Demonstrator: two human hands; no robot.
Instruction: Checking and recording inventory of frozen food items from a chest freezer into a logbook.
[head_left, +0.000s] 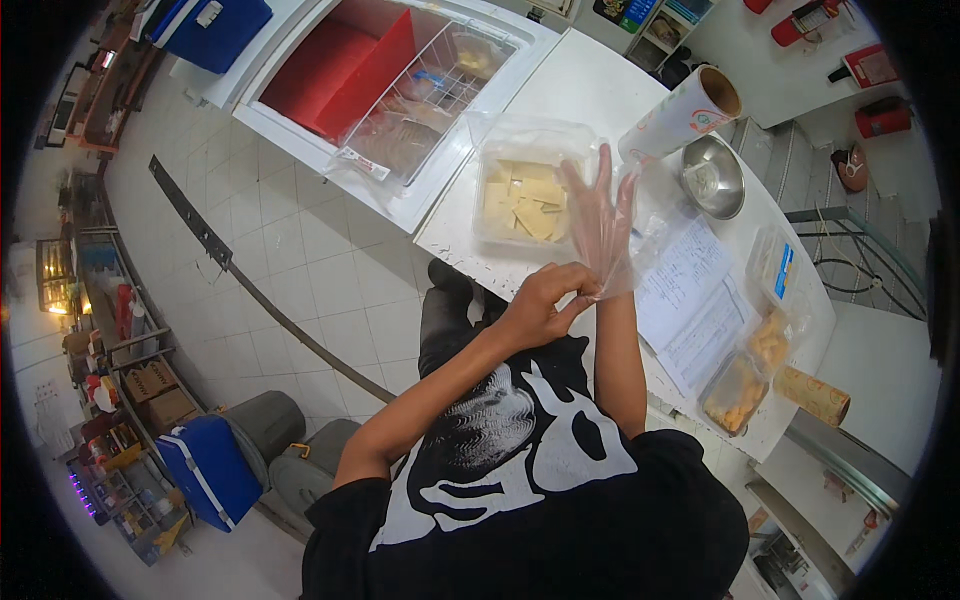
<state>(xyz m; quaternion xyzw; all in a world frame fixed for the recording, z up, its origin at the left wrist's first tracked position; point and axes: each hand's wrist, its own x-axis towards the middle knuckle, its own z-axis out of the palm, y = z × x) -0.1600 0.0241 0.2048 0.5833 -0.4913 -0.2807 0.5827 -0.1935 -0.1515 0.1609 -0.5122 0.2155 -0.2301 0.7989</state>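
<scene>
left hand (553, 305) pinches glove (608, 240) by cuff; right hand (600, 218) spread inside; long axis forward

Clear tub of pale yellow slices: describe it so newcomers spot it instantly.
Start at the white tabletop beside the chest freezer. On it, just left of the gloved right hand, sits the clear plastic tub. Flat, pale yellow slices set it apart from the tub of golden chunks farther right.
</scene>
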